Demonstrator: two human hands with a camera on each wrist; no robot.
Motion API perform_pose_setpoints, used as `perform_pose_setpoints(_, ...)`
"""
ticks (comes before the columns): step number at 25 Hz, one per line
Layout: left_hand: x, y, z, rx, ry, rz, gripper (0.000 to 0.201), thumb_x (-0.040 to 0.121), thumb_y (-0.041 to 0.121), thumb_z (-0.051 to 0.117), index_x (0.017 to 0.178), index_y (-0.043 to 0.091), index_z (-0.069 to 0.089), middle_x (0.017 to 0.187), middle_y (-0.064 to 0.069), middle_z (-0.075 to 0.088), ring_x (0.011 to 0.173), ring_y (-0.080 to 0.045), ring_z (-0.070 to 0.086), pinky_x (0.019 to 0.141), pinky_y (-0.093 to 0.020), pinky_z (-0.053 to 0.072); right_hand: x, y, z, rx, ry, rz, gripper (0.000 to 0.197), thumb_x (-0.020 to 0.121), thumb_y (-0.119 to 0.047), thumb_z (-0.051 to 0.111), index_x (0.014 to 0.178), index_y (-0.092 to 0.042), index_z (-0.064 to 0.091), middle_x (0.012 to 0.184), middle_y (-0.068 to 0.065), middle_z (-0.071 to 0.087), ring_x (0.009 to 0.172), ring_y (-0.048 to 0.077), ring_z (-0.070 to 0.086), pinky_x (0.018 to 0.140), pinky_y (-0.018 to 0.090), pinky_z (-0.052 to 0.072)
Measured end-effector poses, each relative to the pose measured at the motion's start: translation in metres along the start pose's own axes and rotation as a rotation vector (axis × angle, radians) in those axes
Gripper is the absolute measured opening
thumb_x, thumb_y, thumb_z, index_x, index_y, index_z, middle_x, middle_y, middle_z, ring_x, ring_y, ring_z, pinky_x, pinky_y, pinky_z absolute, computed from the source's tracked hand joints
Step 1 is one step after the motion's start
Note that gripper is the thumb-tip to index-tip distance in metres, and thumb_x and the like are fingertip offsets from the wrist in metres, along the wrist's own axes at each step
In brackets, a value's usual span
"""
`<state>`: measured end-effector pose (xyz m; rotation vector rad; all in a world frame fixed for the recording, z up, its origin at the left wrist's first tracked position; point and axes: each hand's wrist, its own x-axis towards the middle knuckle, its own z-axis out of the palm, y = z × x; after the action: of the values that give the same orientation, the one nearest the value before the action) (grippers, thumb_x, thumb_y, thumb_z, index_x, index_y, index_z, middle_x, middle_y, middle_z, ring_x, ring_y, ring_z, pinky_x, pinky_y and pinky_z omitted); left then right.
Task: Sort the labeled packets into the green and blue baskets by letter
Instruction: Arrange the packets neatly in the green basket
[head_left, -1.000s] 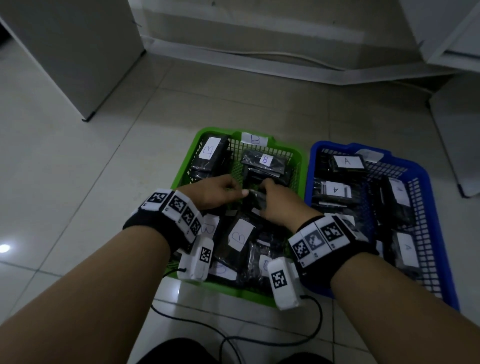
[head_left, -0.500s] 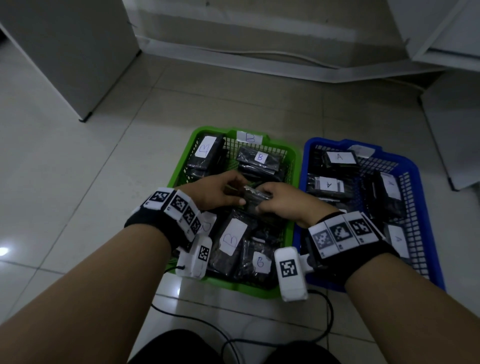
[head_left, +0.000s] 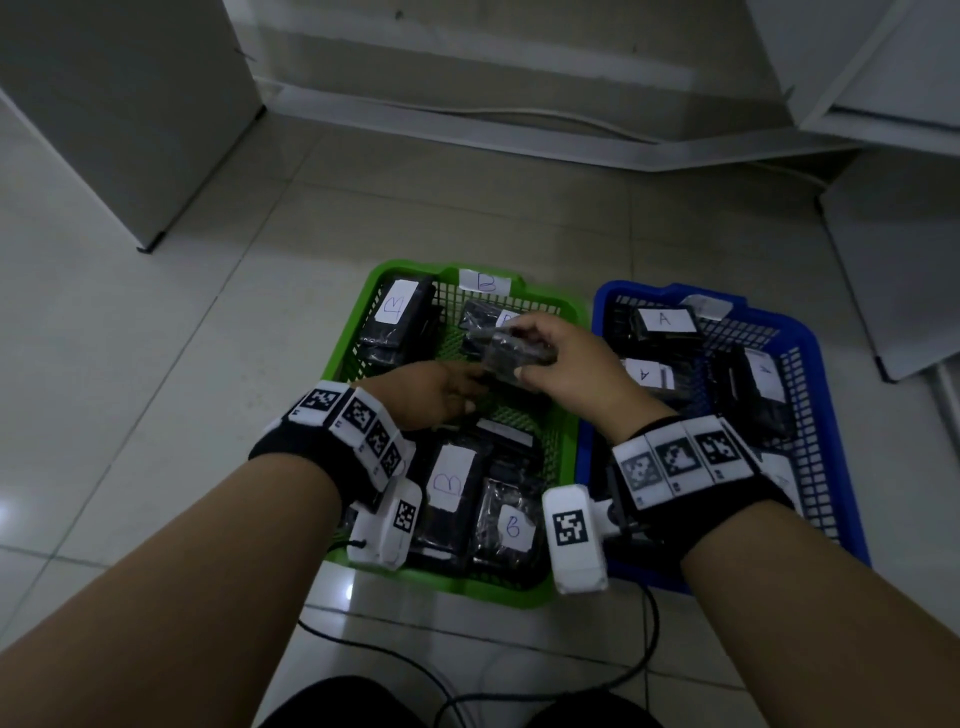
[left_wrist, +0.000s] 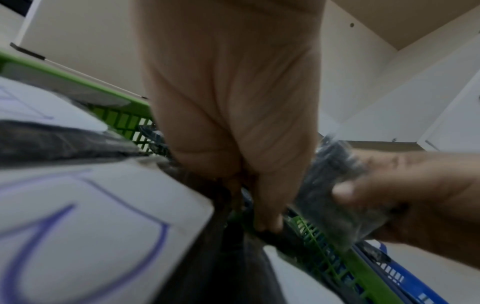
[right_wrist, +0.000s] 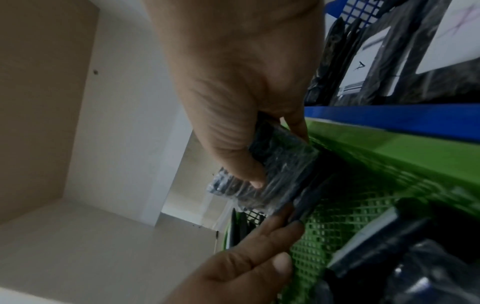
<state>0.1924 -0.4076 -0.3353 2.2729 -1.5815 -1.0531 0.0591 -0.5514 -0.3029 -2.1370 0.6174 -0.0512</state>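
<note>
A green basket (head_left: 457, 584) on the left holds dark packets with white B labels (head_left: 447, 483). Beside it on the right, a blue basket (head_left: 605, 299) holds packets labelled A (head_left: 665, 318). My right hand (head_left: 524, 348) grips a dark plastic-wrapped packet (head_left: 498, 358) between thumb and fingers above the green basket; its label is hidden. The right wrist view shows the same packet (right_wrist: 280, 164) over the green mesh. My left hand (head_left: 467, 387) sits lower, its fingers (right_wrist: 280, 224) fairly straight and touching the packet's lower edge.
A white cabinet (head_left: 130, 104) stands at the back left and a white panel (head_left: 893, 260) at the right. A pale cable (head_left: 519, 111) runs along the back wall. Black cables (head_left: 623, 670) lie on the tiled floor in front of the baskets.
My right hand has lifted the packet up from the middle of the green basket toward its far right side. My left hand has stayed low beside it.
</note>
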Motion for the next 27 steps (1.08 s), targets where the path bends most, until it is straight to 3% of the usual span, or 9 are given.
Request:
perform_pose_setpoints(2, -0.001, 0.001, 0.000, 0.108, -0.147, -0.043, 0.040, 0.099, 0.023, 0.043, 0.138, 0.018, 0.047, 0.158, 0.006, 0.017, 0.135, -0.018, 0.036, 0.105, -0.020, 0.025, 0.003, 0.010, 0.009, -0.185, -0.057, 0.009, 0.047, 0.082, -0.013, 0.068, 0.120, -0.035, 0.052, 0.123, -0.003, 0.061, 0.108, 0.018, 0.059, 0.089, 0.030, 0.050)
perform_pose_setpoints(3, -0.001, -0.001, 0.000, 0.118, -0.153, -0.073, 0.037, 0.099, 0.025, 0.042, 0.135, 0.020, 0.050, 0.156, 0.005, 0.022, 0.133, -0.019, 0.039, 0.104, -0.022, 0.027, 0.003, 0.014, 0.013, -0.284, -0.084, 0.004, 0.047, 0.083, -0.013, 0.067, 0.121, -0.035, 0.050, 0.124, -0.002, 0.059, 0.108, 0.020, 0.059, 0.088, 0.033, 0.051)
perform_pose_setpoints(7, -0.003, -0.007, -0.004, -0.067, 0.088, -0.225, 0.025, 0.097, 0.025, 0.046, 0.109, 0.020, 0.067, 0.120, -0.006, 0.063, 0.099, -0.017, 0.055, 0.088, -0.025, 0.041, -0.001, 0.020, 0.027, -0.405, -0.048, -0.162, 0.061, 0.081, 0.006, 0.057, 0.127, -0.033, 0.050, 0.128, 0.000, 0.047, 0.112, 0.022, 0.052, 0.085, 0.034, 0.050)
perform_pose_setpoints(9, -0.001, -0.007, -0.002, -0.123, 0.158, -0.306, 0.024, 0.095, 0.026, 0.049, 0.114, 0.014, 0.057, 0.117, -0.010, 0.062, 0.098, -0.020, 0.056, 0.085, -0.027, 0.041, -0.001, 0.022, 0.028, -0.535, -0.120, -0.201, 0.077, 0.078, 0.014, 0.050, 0.138, -0.033, 0.043, 0.137, 0.000, 0.046, 0.120, 0.024, 0.048, 0.094, 0.035, 0.045)
perform_pose_setpoints(12, -0.001, -0.002, -0.004, -0.201, 0.109, -0.317, 0.045, 0.095, 0.022, 0.049, 0.138, 0.021, 0.036, 0.130, -0.013, 0.054, 0.106, -0.024, 0.056, 0.088, -0.028, 0.041, 0.001, 0.016, 0.020, -0.742, -0.344, -0.118, 0.082, 0.083, 0.014, 0.043, 0.149, -0.031, 0.024, 0.157, -0.001, 0.025, 0.139, 0.028, 0.032, 0.113, 0.039, 0.031)
perform_pose_setpoints(15, 0.001, -0.001, -0.005, -0.204, 0.040, -0.250, 0.050, 0.095, 0.018, 0.049, 0.142, 0.031, 0.037, 0.139, -0.005, 0.050, 0.117, -0.020, 0.052, 0.096, -0.025, 0.038, 0.004, 0.006, 0.007, -0.569, -0.349, -0.007, 0.070, 0.085, 0.009, 0.044, 0.140, -0.034, 0.043, 0.150, 0.003, 0.039, 0.130, 0.027, 0.044, 0.102, 0.039, 0.044)
perform_pose_setpoints(18, 0.004, 0.000, -0.006, -0.311, 0.099, -0.235, 0.041, 0.092, 0.018, 0.057, 0.132, 0.025, 0.051, 0.128, -0.002, 0.058, 0.099, -0.013, 0.055, 0.085, -0.021, 0.040, 0.005, -0.003, -0.001, -0.305, -0.135, -0.003, 0.050, 0.084, 0.001, 0.049, 0.121, -0.030, 0.060, 0.122, 0.004, 0.061, 0.104, 0.023, 0.058, 0.084, 0.031, 0.050)
perform_pose_setpoints(23, 0.011, 0.010, -0.008, -0.136, 0.048, -0.059, 0.040, 0.090, 0.008, 0.058, 0.128, 0.020, 0.058, 0.137, -0.002, 0.044, 0.120, -0.016, 0.048, 0.088, -0.008, 0.031, 0.002, -0.006, -0.002, -0.131, -0.031, 0.013, 0.040, 0.089, -0.007, 0.050, 0.127, -0.018, 0.050, 0.105, 0.002, 0.055, 0.089, 0.017, 0.052, 0.070, 0.023, 0.037)
perform_pose_setpoints(27, 0.010, 0.003, -0.006, -0.231, 0.091, -0.048, 0.031, 0.090, 0.004, 0.057, 0.118, 0.014, 0.066, 0.118, 0.002, 0.057, 0.106, -0.006, 0.050, 0.083, -0.003, 0.031, 0.001, 0.003, 0.001, -0.125, 0.003, 0.039, 0.042, 0.089, -0.008, 0.050, 0.129, -0.020, 0.053, 0.110, 0.004, 0.062, 0.090, 0.017, 0.055, 0.072, 0.022, 0.040)
